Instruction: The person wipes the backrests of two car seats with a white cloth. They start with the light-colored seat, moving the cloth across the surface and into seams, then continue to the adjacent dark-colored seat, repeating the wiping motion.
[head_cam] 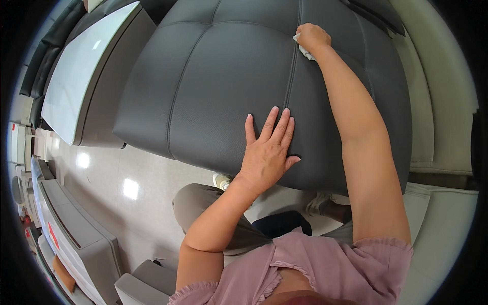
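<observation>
A dark grey leather seat (pixel 228 76) with stitched seams spreads out before me. My left hand (pixel 268 152) lies palm down near its close edge, fingers spread, holding nothing. Farther away, towards the upper right, my right hand (pixel 313 38) is closed around a white cloth (pixel 306 52). That cloth touches the leather beside a double seam, with part of it showing below the fist and a corner at the fingers. The palm side of the right hand is hidden.
Left of the seat stands a low table with a glossy white top (pixel 72 76). A light-coloured sofa (pixel 442 95) borders the right side. Below left are a grey cabinet (pixel 91 251) and a grey upholstered piece (pixel 148 282) on the shiny tiled floor (pixel 106 206).
</observation>
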`<state>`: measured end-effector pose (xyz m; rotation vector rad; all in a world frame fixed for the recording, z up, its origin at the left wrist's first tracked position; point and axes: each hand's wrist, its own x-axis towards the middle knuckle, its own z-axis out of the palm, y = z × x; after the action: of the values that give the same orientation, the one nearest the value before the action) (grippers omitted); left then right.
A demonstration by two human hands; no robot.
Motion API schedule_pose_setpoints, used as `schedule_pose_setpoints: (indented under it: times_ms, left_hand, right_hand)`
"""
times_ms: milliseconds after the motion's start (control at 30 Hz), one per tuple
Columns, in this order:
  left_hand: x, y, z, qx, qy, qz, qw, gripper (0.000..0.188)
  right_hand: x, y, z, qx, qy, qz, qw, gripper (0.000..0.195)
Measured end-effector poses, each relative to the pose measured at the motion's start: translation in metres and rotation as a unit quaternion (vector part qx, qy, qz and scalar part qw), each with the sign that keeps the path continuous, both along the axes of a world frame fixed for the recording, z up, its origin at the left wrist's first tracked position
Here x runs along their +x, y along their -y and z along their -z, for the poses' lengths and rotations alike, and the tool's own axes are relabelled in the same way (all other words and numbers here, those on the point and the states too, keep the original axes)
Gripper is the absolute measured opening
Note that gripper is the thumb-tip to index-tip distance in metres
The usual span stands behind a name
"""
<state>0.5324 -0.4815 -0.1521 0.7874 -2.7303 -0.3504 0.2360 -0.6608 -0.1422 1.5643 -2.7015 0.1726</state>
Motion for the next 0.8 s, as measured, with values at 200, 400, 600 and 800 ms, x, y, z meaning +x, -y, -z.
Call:
schedule_pose_setpoints:
  times_ms: [200, 400, 600, 800]
  left_hand:
    - [0.003, 0.004, 0.002, -0.006, 0.003, -0.006, 1.0, 0.082]
    - [0.009, 0.004, 0.009, -0.035, -0.001, -0.029, 0.999, 0.081]
    - [0.014, 0.005, 0.013, -0.067, 0.0, -0.041, 0.997, 0.075]
    - [0.023, 0.004, 0.027, -0.058, -0.044, -0.094, 0.993, 0.071]
  right_hand:
    - [-0.003, -0.01, -0.002, 0.003, 0.032, -0.036, 0.999, 0.021]
    - [0.026, -0.058, -0.009, -0.017, 0.063, -0.085, 0.994, 0.02]
    - [0.072, -0.118, -0.005, -0.067, 0.025, -0.15, 0.986, 0.016]
    - [0.098, -0.157, -0.011, -0.06, 0.054, -0.205, 0.975, 0.018]
